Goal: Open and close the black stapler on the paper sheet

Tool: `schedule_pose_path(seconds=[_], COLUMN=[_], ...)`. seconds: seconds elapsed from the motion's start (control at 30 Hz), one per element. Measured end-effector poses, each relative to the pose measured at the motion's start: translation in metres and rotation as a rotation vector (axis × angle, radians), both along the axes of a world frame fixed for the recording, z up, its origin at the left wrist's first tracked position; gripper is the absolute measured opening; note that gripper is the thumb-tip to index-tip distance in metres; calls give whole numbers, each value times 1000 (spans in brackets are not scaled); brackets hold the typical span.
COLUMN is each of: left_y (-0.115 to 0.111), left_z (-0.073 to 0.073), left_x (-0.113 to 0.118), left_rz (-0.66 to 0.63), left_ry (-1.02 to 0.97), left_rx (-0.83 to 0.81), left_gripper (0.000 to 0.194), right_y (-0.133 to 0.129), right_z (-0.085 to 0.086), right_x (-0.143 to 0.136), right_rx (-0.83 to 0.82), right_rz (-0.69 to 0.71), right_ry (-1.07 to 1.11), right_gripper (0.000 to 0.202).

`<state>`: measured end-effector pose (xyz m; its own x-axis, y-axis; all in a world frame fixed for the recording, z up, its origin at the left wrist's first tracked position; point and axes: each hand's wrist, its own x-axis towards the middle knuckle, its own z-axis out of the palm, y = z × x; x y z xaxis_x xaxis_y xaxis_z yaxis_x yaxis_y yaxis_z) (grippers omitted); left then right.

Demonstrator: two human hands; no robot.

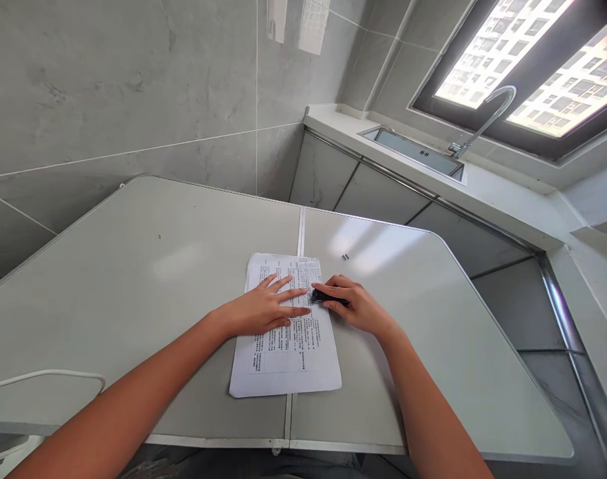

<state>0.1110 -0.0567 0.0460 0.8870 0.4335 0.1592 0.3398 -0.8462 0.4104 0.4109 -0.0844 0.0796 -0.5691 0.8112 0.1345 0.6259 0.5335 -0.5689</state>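
Observation:
Sheets of printed paper lie on the table, across its centre seam. My left hand rests flat on the print with its fingers spread, pressing the sheets down. In my right hand is a small black stapler, fingers on top and thumb below. The stapler's front end is at the right edge of the paper, close to my left fingertips. Whether its jaws are pressed together is too small to make out. Beyond my right hand a short strip of staples lies on the table.
The pale folding table has a raised metal seam down its middle. A white cable crosses its left front part. Behind stand a tiled wall, a counter with a sink, a faucet and a window.

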Motion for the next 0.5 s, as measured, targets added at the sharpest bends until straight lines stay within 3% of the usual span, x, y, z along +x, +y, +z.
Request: schedule_pose_path(seconds=[0.5], left_y=[-1], left_z=[3], left_x=[-1], left_rz=[-10], left_ry=[47], left_rx=[24], left_gripper=[48], right_y=[-3], right_z=[4], right_x=[-7], right_rx=[-8], right_rz=[-33], right_ry=[-116], right_gripper=[39])
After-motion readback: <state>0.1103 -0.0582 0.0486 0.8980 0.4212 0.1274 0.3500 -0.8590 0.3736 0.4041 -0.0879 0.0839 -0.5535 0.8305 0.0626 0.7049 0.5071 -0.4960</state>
